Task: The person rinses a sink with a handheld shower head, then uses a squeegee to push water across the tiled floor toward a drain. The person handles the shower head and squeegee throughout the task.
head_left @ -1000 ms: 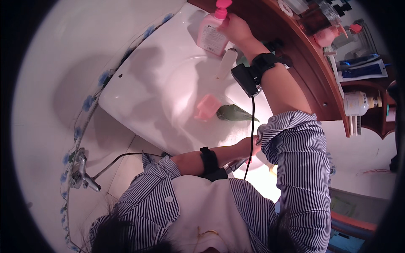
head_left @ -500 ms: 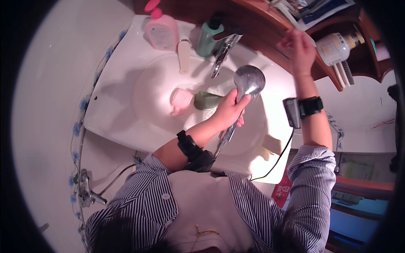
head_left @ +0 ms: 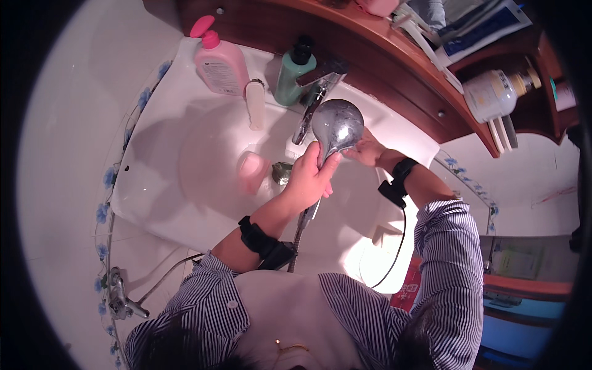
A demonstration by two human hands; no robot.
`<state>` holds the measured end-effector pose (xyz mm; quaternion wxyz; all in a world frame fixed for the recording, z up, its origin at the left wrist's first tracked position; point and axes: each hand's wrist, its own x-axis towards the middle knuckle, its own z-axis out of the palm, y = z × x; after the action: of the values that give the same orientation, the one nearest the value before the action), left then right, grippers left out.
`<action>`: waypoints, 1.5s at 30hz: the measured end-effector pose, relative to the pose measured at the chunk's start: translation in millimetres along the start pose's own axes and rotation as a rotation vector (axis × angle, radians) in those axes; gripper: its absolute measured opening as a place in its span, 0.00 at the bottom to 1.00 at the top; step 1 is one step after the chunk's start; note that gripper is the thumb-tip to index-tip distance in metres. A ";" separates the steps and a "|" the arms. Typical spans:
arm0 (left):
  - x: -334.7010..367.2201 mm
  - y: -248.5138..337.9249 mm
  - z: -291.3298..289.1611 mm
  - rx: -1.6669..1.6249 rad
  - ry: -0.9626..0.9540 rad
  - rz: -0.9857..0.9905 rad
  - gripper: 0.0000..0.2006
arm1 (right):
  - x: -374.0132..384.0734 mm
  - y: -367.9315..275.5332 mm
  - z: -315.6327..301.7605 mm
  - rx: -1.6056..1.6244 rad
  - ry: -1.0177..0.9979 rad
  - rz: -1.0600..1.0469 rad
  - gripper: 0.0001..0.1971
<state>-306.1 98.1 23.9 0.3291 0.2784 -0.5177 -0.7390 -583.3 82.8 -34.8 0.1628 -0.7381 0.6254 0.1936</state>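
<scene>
The left hand (head_left: 310, 177) holds the shower head (head_left: 338, 125) back-up, likely to point it into the sink (head_left: 143, 185). Right hand (head_left: 369, 148): half hidden, can't tell.

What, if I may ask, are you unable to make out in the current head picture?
Right hand, head view: fingers partly hidden behind the shower head, so contact is unclear.
Spray face of the shower head, head view: turned away from the camera.
Green item in the sink, head view: partly covered by the left hand.
Pink item at the top, head view: cut off by the upper edge.
</scene>
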 end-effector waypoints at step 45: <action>9.8 -2.5 0.2 0.027 0.084 -0.097 0.11 | 31.4 -42.2 -29.1 0.507 -0.109 -0.325 0.19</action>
<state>-312.9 91.2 20.8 0.3105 0.3384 -0.4994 -0.7346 -534.7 48.7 -24.8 0.4038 -0.7528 0.5181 0.0420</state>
